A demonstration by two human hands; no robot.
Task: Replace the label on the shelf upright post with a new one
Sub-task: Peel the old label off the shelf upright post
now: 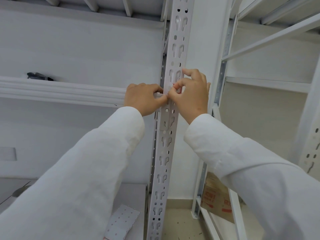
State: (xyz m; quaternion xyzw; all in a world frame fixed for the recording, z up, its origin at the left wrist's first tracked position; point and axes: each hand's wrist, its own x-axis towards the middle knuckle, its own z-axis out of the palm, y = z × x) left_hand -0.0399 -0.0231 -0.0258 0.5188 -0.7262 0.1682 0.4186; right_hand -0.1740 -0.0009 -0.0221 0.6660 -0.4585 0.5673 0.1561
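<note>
The white slotted upright post (pixel 173 54) runs up the middle of the view. A small label with a red edge (pixel 178 90) sits on the post at shelf height, mostly hidden by fingers. My right hand (pixel 192 96) pinches this label between thumb and forefinger. My left hand (pixel 144 99) presses against the post's left side, its fingers curled around the post and the end of the shelf beam (pixel 60 90). Both arms wear white sleeves.
A sheet of white labels with red marks (pixel 123 222) lies on the lower shelf at bottom centre. A cardboard box (pixel 216 196) stands on the floor at the right. A dark object (pixel 39 76) rests on the upper left shelf. A second shelf frame (pixel 259 40) stands right.
</note>
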